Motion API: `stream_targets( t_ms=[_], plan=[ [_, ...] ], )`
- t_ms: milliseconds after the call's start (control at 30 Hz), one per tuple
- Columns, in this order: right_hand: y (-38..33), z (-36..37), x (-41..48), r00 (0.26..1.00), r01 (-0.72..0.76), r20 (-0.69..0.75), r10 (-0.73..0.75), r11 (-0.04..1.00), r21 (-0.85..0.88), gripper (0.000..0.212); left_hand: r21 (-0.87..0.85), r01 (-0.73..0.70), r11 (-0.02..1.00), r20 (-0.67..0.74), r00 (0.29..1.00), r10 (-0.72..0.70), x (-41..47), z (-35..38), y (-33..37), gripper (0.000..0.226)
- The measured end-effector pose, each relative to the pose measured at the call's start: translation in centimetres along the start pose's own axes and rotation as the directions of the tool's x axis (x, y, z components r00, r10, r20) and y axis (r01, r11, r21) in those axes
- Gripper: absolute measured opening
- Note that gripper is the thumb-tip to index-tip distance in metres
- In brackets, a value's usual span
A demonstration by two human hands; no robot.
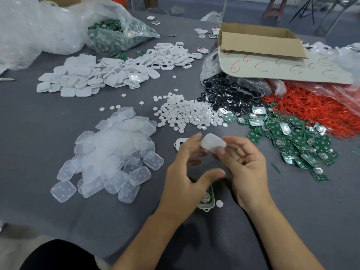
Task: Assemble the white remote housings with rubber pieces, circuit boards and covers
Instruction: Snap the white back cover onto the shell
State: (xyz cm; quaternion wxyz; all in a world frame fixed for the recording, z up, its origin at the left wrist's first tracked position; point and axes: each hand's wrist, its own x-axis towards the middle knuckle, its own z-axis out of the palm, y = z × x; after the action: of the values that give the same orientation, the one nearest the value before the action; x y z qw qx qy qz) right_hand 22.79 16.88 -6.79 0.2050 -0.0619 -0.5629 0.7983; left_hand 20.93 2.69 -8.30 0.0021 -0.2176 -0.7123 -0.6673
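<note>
In the head view, the right hand (pixel 245 164) pinches a pale rubber piece (pixel 213 144) between its thumb and curled fingers, raised above the grey table (pixel 58 221). The left hand (pixel 187 172) is loosely spread. Its forefinger tip touches the piece's left end, and its thumb stands well apart below and grips nothing.

Under the left palm a white housing (pixel 206 208) lies on the table, partly hidden, with a green circuit board (pixel 211 191) seemingly seated in it. A loose white disc (pixel 219 203) lies just beside it. A second housing (pixel 179 143) sits behind the left fingers.

The chief risk looks to be the grip. The piece is held near one end only, and if it is as soft as it looks it could bend or slip as it is turned. It is blurred, so I cannot tell which face is up, and it may well go in inverted.

The left palm hangs close over the open housing, so a careless drop of the wrist could nudge it or unseat the board.

The disc could be swept aside by either hand, or caught under the housing rim.

The heap of rubber pieces (pixel 113 152) lies near the left forearm and the spread of circuit boards (pixel 292 137) near the right. A wide reach could drag strays into the work spot and mix the parts
</note>
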Motion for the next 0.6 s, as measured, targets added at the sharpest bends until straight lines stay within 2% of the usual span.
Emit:
stream_targets(
  t_ms=[100,200,267,367,500,600],
  plan=[
    [0.0,0.0,-0.1,0.997,0.066,0.044,-0.062,0.992,-0.104,0.029,-0.072,-0.052,0.996,-0.154,0.987,0.04,0.3,-0.4,0.2,0.035],
    [0.2,0.2,-0.2,0.994,0.106,-0.005,-0.108,0.981,-0.16,0.026,-0.175,0.007,0.985,-0.232,0.972,-0.048,0.4,-0.6,0.2,0.014],
    [0.4,0.2,-0.2,0.989,0.12,-0.061,-0.132,0.977,-0.176,0.024,-0.27,0.05,0.962,-0.223,0.968,-0.113,0.4,-0.6,0.3,0.011],
    [0.5,0.2,-0.2,0.986,0.126,-0.084,-0.143,0.974,-0.186,0.024,-0.321,0.066,0.945,-0.212,0.967,-0.139,0.5,-0.5,0.4,0.012],
    [0.0,0.0,-0.8,0.994,0.093,0.077,-0.078,0.972,-0.217,0.029,-0.318,0.089,0.944,-0.213,0.963,-0.162,0.7,-1.0,-0.1,0.017],
    [-0.5,-0.4,-1.3,0.979,0.036,0.204,-0.005,0.989,-0.145,0.028,-0.3,0.127,0.946,-0.163,0.97,-0.181,0.7,-1.5,0.0,0.019]
  ],
)
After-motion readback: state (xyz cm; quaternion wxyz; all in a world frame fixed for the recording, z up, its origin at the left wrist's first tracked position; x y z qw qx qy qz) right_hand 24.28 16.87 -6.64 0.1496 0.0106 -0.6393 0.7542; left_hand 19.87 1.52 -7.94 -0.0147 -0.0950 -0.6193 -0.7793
